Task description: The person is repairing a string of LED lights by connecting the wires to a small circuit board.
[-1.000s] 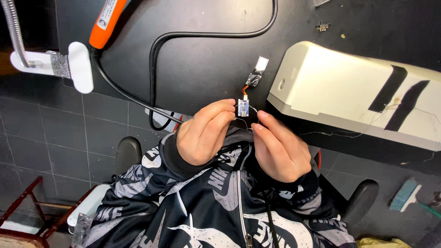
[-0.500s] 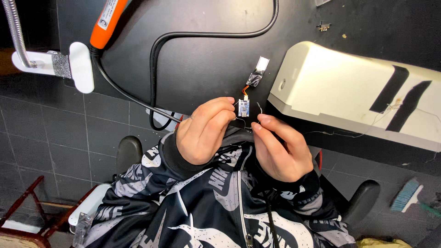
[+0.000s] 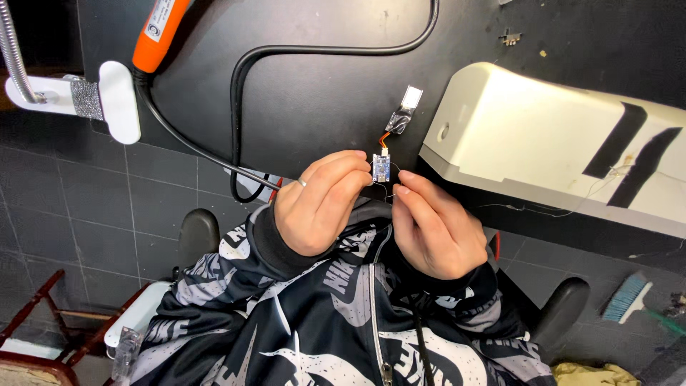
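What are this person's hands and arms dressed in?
Both hands are bare, without gloves. The left hand has a thin ring on one finger; the right hand shows none. Both arms wear a black jacket with grey and white speckled patterning and dark ribbed cuffs.

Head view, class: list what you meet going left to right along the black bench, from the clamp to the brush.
White clamp → orange tool handle → left hand → small blue circuit board → right hand → cream machine housing → teal brush.
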